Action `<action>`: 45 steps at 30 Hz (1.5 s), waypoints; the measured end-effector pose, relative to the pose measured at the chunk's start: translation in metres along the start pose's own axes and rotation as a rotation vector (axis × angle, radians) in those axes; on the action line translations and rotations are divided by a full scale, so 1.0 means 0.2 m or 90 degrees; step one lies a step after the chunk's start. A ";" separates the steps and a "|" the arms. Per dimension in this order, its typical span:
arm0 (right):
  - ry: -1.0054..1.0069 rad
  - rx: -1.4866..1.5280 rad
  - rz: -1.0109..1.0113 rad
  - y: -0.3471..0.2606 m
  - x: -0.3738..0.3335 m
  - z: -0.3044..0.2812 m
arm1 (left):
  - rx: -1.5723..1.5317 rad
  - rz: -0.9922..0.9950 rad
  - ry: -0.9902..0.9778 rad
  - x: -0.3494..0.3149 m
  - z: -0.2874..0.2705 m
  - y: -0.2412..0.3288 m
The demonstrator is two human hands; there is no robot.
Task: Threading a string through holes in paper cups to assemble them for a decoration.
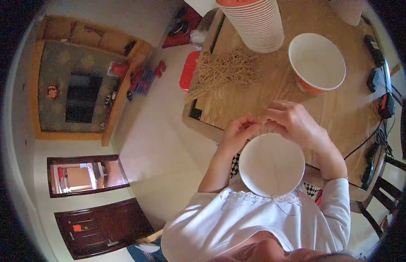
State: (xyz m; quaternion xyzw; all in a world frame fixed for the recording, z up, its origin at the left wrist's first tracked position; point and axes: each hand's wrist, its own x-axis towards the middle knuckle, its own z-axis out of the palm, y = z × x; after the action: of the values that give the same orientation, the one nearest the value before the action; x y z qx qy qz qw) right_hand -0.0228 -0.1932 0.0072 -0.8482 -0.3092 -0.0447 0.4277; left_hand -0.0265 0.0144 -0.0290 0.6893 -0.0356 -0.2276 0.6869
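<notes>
Both hands meet at the far side of a round white paper tub [271, 163], whose pale round face is turned up in front of my body. My left hand [240, 132] has thumb and fingers pinched together. My right hand [292, 123] curls over from the other side, its fingertips almost touching the left's. What the fingertips hold is too small to make out. A thin strand crosses the tub's pale surface. Beyond my hands stands a white paper tub with orange near its base [317, 63]. A loose pile of tan, twine-like strands [231, 70] lies to its left.
A tall stack of nested paper tubs [257, 26] stands at the table's far side, with another stack [348, 11] at far right. Black chargers and cables [382, 105] run along the right edge of the wooden table [268, 72]. A red stool [189, 70] is beyond its left edge.
</notes>
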 end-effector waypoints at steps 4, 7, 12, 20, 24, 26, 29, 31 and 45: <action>-0.043 -0.001 -0.001 -0.02 0.01 0.00 | -0.005 0.013 -0.025 0.00 -0.02 -0.03; -0.028 0.000 -0.010 -0.01 0.01 0.01 | -0.013 0.008 -0.032 0.00 -0.01 -0.02; -0.037 -0.004 -0.012 -0.01 0.01 0.01 | -0.044 0.000 -0.025 -0.01 0.01 0.01; -0.060 -0.005 -0.020 0.01 0.01 0.01 | -0.040 -0.003 -0.032 -0.01 0.00 -0.01; -0.056 0.001 -0.005 0.00 0.01 0.01 | -0.035 0.029 -0.018 -0.01 -0.01 -0.01; -0.070 -0.015 0.001 0.00 0.01 0.00 | -0.048 0.031 -0.026 -0.01 -0.02 -0.02; -0.057 0.007 0.025 0.00 -0.01 0.03 | -0.070 0.018 0.020 -0.02 -0.03 -0.02; -0.078 0.000 0.035 -0.01 -0.01 0.03 | -0.100 0.010 0.010 -0.02 -0.03 -0.02; -0.127 0.069 0.100 0.00 -0.02 0.06 | 0.000 0.091 0.005 -0.04 0.01 0.02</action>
State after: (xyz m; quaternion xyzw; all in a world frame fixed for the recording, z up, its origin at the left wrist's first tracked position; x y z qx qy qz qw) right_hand -0.0281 -0.1861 -0.0003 -0.8457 -0.2846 0.0902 0.4423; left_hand -0.0333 0.0150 -0.0230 0.6857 -0.0820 -0.1752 0.7017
